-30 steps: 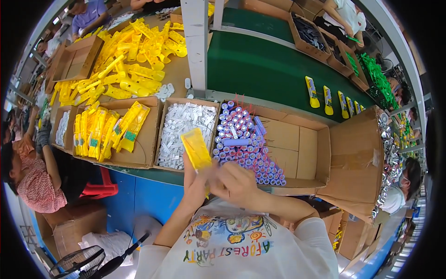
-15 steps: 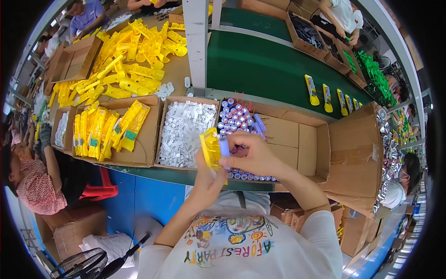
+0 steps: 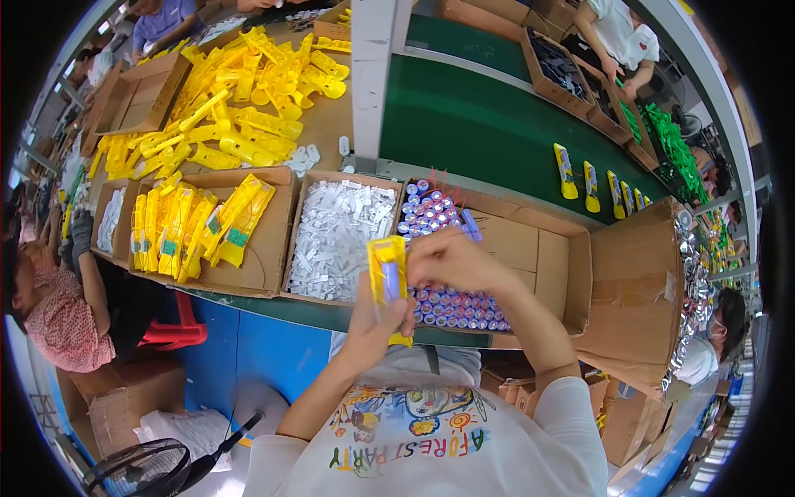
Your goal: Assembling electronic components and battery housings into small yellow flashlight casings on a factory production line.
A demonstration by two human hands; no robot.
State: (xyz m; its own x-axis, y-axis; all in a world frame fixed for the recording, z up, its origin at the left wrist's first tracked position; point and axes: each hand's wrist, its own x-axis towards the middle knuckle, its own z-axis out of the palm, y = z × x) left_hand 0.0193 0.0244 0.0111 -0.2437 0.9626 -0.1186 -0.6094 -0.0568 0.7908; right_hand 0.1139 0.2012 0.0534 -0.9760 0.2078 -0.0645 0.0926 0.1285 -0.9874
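My left hand [image 3: 370, 330] is closed round a yellow plastic housing [image 3: 386, 248], held upright over the front edge of the boxes. A blue-purple cylindrical battery [image 3: 392, 280] lies in the housing's hollow. Close beside the housing's upper right side is my right hand [image 3: 451, 261], its fingers curled together; whatever they may pinch is hidden. Beneath and beyond that hand, rows of similar batteries [image 3: 464, 310] with thin red wires fill part of a cardboard box. Left of it stands a box of small clear-white plastic parts [image 3: 339, 236].
Several yellow housings with green circuit boards [image 3: 174, 228] lie in a box at left, below a heap of yellow housings [image 3: 257, 83]. Finished-looking yellow pieces [image 3: 566, 172] rest on the green belt [image 3: 464, 116] behind a grey post [image 3: 370, 74]. A tall carton [image 3: 625, 290] stands at right; co-workers sit around.
The battery, earlier held by my right hand beside the housing, now sits inside it. My right hand has let go of the battery and shifted slightly right. The view has shifted a little.
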